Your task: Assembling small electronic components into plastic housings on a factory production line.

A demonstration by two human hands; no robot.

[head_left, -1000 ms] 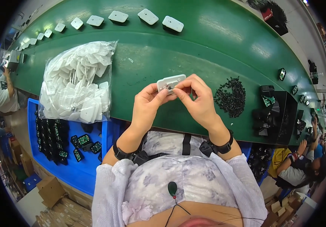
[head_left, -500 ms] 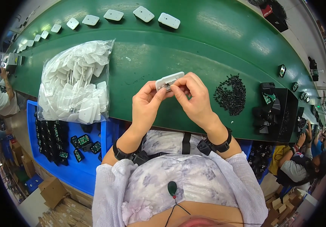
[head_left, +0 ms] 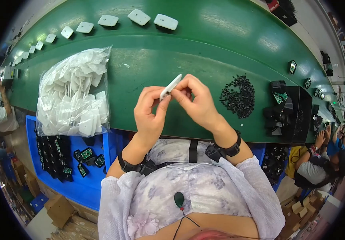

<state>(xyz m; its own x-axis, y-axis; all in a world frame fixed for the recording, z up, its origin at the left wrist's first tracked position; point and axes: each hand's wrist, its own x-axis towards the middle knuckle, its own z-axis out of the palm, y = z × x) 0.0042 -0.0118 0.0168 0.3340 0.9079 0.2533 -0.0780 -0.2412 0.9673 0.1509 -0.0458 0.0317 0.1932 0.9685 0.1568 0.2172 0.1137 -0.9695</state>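
A white plastic cover (head_left: pixel 172 85), rounded at the corners, is held over the green bench and seen nearly edge-on. Its near end is pinched between the thumb and fingers of my left hand (head_left: pixel 150 110). A small dark spot or part shows on it by the left thumb. My right hand (head_left: pixel 196 102) is closed in a pinch, its fingertips against the cover's right side; whatever lies between them is hidden. To the right of that hand is a loose pile of small black parts (head_left: pixel 236 98). Left of my hands lies a clear bag of white covers (head_left: pixel 74 92).
White-topped pieces (head_left: pixel 165 22) stand in a row along the far green strip (head_left: pixel 228 36). A blue bin (head_left: pixel 76 188) at lower left holds black housings with green circuit boards. At right is a black box (head_left: pixel 300 116) beside more housings. Other people work at both sides.
The white cover has turned from showing its face to nearly edge-on. My hands have shifted slightly left with it. The whole view has moved a little.
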